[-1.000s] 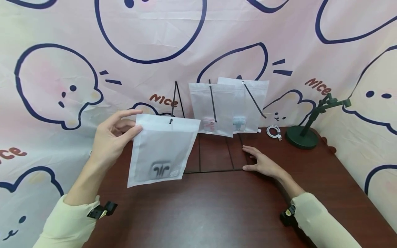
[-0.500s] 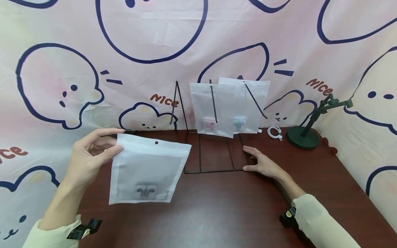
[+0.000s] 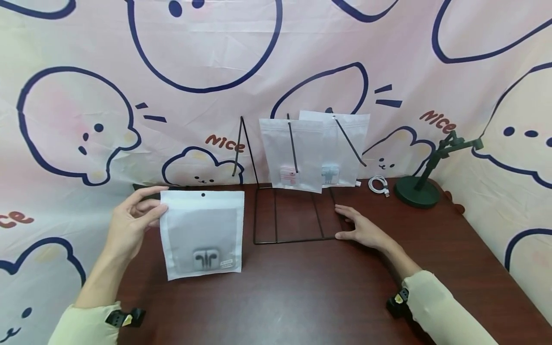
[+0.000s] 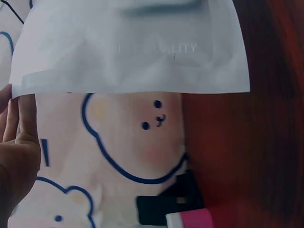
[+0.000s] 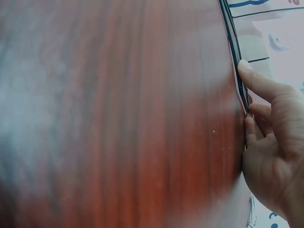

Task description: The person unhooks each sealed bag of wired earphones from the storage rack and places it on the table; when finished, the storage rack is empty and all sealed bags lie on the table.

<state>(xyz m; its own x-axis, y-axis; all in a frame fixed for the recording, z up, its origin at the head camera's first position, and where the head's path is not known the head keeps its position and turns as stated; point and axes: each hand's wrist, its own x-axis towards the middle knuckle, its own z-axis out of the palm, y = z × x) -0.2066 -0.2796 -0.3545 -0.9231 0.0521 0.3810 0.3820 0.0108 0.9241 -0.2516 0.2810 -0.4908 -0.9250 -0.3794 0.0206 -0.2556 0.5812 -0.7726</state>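
Note:
In the head view my left hand [image 3: 133, 215] pinches a white zip pouch [image 3: 185, 227] by its upper left corner. The pouch hangs upright; wired earphones in a case [image 3: 207, 260] show through near its bottom, and a round hang hole sits at the top. In the left wrist view the pouch [image 4: 142, 66] covers the upper part. My right hand [image 3: 364, 231] holds the front right corner of a black wire display rack [image 3: 297, 241], thumb on the bar. Two more white pouches hang on the rack: a front pouch [image 3: 273, 143] and a back pouch [image 3: 329, 155]. The left prong [image 3: 236, 148] carries nothing.
A green stand [image 3: 417, 191] with a jointed arm and a coiled white cable [image 3: 378, 177] sit right of the rack. Behind the wooden table [image 3: 280, 297] hangs a cartoon-print cloth [image 3: 207, 43]. A pink-and-white item [image 4: 190, 219] shows low in the left wrist view.
My left hand has drawn the pouch off the left prong, moving left and down. The pouch now faces me more squarely. The right hand stays at the rack's corner.

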